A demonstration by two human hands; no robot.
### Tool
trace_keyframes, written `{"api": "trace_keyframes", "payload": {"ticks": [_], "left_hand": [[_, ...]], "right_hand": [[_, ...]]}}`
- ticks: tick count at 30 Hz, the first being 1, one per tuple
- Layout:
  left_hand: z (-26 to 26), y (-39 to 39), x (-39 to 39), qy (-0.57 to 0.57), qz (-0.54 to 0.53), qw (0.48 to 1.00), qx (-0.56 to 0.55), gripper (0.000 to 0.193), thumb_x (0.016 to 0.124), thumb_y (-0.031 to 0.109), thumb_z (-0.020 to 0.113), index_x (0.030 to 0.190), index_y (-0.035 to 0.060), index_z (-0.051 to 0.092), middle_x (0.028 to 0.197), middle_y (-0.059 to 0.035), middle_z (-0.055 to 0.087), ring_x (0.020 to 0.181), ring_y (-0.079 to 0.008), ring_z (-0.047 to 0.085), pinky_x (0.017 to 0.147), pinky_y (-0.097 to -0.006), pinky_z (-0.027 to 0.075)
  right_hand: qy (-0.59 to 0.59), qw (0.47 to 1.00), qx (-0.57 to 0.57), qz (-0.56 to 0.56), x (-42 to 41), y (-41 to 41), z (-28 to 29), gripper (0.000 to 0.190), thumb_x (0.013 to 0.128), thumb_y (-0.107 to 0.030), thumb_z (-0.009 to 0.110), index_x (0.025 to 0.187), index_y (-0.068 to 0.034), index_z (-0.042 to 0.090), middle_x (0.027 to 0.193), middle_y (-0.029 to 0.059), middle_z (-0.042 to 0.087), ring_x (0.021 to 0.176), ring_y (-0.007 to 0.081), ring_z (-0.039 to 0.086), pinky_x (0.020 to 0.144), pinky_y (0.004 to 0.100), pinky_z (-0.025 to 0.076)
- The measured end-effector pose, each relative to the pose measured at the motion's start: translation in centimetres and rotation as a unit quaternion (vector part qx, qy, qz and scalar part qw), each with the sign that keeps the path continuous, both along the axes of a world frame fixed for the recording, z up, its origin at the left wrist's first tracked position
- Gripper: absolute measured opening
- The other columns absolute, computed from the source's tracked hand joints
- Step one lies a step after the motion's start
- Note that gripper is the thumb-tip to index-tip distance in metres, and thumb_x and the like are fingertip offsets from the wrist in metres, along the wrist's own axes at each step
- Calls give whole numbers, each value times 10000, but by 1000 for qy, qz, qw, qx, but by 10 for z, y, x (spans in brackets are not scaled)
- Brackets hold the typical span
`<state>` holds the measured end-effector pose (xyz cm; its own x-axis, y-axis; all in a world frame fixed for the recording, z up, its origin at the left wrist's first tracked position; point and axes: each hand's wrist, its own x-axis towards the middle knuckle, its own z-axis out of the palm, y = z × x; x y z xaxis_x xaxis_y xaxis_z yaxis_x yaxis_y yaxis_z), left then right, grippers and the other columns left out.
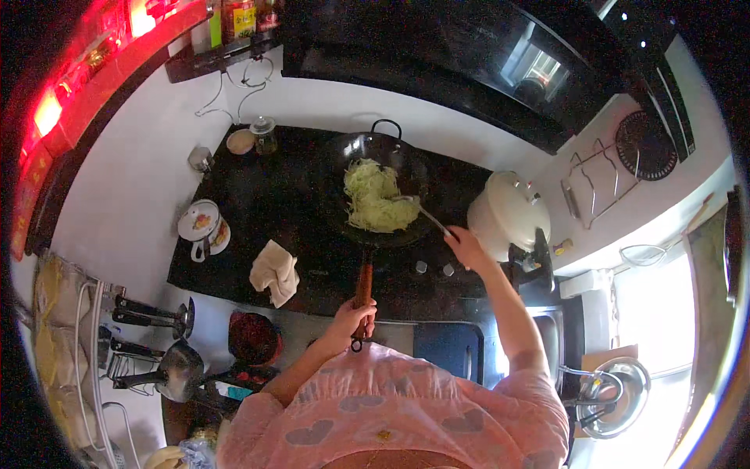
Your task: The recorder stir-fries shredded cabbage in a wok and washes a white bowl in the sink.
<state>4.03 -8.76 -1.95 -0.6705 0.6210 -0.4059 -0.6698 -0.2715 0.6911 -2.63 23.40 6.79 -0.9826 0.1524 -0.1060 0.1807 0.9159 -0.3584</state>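
Note:
A dark wok (334,199) sits on the black stovetop, its loop handle towards the wall. Pale green shredded vegetable (375,196) lies heaped inside it. My left hand (351,321) is closed around the wok's long wooden handle (364,281), close to my body. In my right hand (466,249) is the handle of a metal spatula (433,220), whose head rests among the shreds at the wok's right side; shreds partly hide it.
A cream pressure cooker (498,217) stands at the right, near my right hand. A folded cloth (275,272) lies left of the wok. Further left is a lidded enamel pot (199,223); a glass jar (265,138) stands behind. The dark range hood (422,58) overhangs the back.

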Motion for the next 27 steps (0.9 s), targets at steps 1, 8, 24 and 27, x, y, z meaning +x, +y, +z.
{"api": "trace_keyframes", "payload": {"ticks": [1, 8, 24, 27], "left_hand": [[1, -1, 0, 6, -2, 1000, -3, 206, 831, 121, 594, 993, 51, 486, 661, -34, 497, 492, -150, 513, 439, -308, 417], [19, -2, 1, 3, 10, 1000, -8, 197, 824, 105, 600, 985, 44, 503, 671, -48, 501, 502, -157, 516, 444, -318, 427], [-7, -1, 2, -35, 16, 999, 13, 207, 839, 101, 597, 1014, 50, 501, 652, -37, 518, 485, -149, 527, 432, -303, 433], [-3, 2, -1, -39, 12, 999, 16, 220, 840, 97, 593, 1027, 42, 491, 650, -42, 516, 482, -154, 530, 428, -304, 428]], "right_hand": [[74, 997, -33, 6, 17, -3, 0, 379, 932, -323, 463, 1183, -49, 536, 1078, 215, 607, 939, 309, 621, 798, 408, 487], [187, 949, -248, -51, 71, -52, -46, 355, 949, -278, 465, 1285, -163, 488, 937, 141, 647, 829, 260, 634, 722, 347, 489], [187, 978, 87, 36, -76, -91, -12, 397, 920, -184, 463, 1314, -136, 473, 570, 128, 568, 455, 272, 535, 450, 383, 438], [178, 976, 122, 41, -106, -85, -32, 416, 932, -195, 448, 1344, -140, 433, 572, 110, 565, 436, 246, 512, 427, 372, 434]]}}
